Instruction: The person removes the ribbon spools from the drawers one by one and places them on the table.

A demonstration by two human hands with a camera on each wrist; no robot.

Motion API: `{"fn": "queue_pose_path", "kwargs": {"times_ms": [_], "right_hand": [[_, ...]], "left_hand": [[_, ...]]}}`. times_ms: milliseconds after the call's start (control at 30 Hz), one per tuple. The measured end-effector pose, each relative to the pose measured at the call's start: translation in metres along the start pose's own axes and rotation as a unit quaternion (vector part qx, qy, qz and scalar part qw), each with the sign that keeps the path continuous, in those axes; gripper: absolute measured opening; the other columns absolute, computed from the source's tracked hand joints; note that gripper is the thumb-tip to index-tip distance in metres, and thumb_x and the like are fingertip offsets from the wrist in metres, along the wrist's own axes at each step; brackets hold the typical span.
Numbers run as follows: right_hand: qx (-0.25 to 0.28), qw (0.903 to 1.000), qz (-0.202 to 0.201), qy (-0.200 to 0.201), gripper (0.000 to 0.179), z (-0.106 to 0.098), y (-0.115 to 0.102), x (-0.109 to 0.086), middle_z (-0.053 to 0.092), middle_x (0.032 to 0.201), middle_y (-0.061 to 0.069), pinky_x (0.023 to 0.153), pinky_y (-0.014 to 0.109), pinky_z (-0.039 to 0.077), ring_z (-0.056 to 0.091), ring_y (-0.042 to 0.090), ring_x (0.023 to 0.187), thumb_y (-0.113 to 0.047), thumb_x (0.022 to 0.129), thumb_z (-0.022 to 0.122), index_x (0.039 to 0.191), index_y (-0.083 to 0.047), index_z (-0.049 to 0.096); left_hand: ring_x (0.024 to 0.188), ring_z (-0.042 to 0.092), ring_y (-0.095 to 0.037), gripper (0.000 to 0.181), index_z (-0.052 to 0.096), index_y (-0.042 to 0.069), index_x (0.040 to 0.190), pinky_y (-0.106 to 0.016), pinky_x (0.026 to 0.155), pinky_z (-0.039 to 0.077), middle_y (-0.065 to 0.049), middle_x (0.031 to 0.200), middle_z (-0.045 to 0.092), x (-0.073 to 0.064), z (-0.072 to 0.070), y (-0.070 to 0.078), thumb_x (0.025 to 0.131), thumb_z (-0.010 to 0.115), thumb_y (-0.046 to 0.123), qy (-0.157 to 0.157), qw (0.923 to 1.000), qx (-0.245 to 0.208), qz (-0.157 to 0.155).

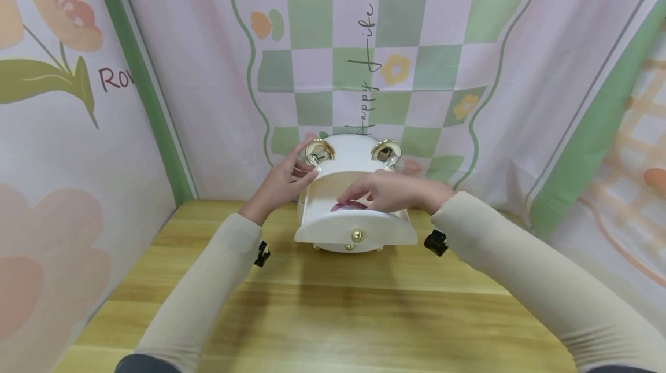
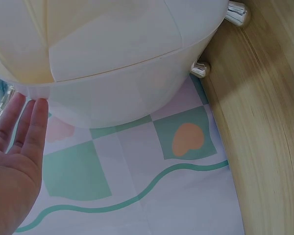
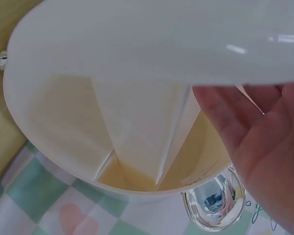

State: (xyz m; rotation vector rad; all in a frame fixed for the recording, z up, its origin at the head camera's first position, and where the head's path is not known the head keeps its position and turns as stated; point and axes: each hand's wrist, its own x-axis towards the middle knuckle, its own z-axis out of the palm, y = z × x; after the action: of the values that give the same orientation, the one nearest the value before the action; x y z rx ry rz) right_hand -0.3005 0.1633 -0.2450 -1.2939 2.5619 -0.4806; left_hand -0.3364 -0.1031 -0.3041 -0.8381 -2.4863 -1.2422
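Note:
A white rounded storage box has its upper drawer pulled out, with a gold knob on the front. In that drawer lies a small purple-pink item, its kind unclear. My right hand reaches in from the right and pinches this item between thumb and fingers; in the right wrist view the drawer front hides those fingertips. With fairly straight fingers, my left hand touches the box's left side near a gold-rimmed ear. Its fingertips meet the box rim in the left wrist view.
The box stands on short shiny feet on a wooden table. Close behind it hangs a green-checked cloth. A second gold-rimmed ear sticks up beside my right hand. A floral panel borders the table's left side.

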Motion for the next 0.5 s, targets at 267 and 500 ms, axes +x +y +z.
{"fn": "queue_pose_path", "kwargs": {"times_ms": [267,500], "right_hand": [[-0.044,0.9989,0.002,-0.014,0.038,-0.0022,0.0014,0.0020,0.066,0.129,-0.007,0.097,0.043,0.051,0.060,0.016,0.118,-0.016,0.094,0.069,0.132,-0.020,0.069],[-0.048,0.9988,0.002,-0.007,0.042,-0.0012,0.0018,0.0044,0.066,0.129,0.001,0.099,0.042,0.049,0.061,0.019,0.116,-0.019,0.093,0.069,0.135,-0.015,0.066]], "left_hand": [[0.103,0.065,-0.024,0.075,0.013,0.048,0.158,-0.040,0.088,0.057,-0.008,0.117,0.065,0.0000,0.0005,-0.0006,0.102,0.060,0.032,0.000,1.0000,0.004,-0.002],[0.102,0.065,-0.024,0.074,0.014,0.047,0.158,-0.041,0.088,0.057,-0.008,0.117,0.065,-0.0009,0.0005,0.0010,0.102,0.060,0.032,0.002,0.9999,0.009,-0.007]]}}
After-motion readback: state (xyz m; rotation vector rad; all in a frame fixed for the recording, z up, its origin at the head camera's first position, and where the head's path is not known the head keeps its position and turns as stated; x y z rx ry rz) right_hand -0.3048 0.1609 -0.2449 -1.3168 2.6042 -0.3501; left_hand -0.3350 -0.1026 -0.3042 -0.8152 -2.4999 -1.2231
